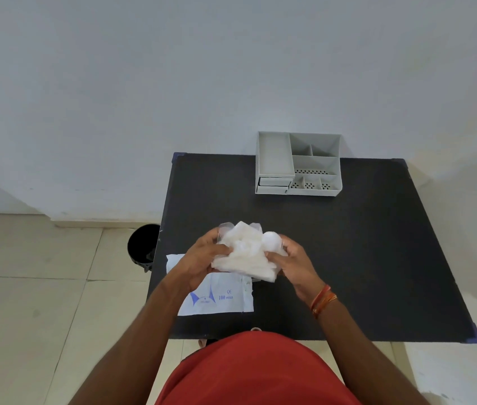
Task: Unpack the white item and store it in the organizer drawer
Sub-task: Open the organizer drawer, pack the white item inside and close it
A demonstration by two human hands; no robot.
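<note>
You hold the white item [244,254] in both hands above the near-middle of the table [363,244], raised off the surface. It appears as a crumpled, soft white bundle, layered like gauze or thin fabric, with a flat folded edge hanging at its lower right. Clear wrapping [225,228] shows at the top of the bundle, partly around it. A smooth, rounded white bulge sits at the upper right of the bundle, against your right fingers; whether it is part of the item cannot be told.

Your left hand [199,258] is closed on the left side of the bundle, fingers curled into it. Your right hand [294,260] is closed on the right side, thumb and fingers pinching the material. Orange threads circle the right wrist.

A flat white printed packet [217,296] with blue markings and "100" lies on the table beneath your left hand, near the front-left edge.

The table is dark and matte, set against a pale wall. The grey organizer [298,163] stands at the far edge, well apart from your hands, with open compartments on top and two small drawers at its lower left, both shut. A black bin [143,244] stands on the tiled floor just beside the table's left edge.
</note>
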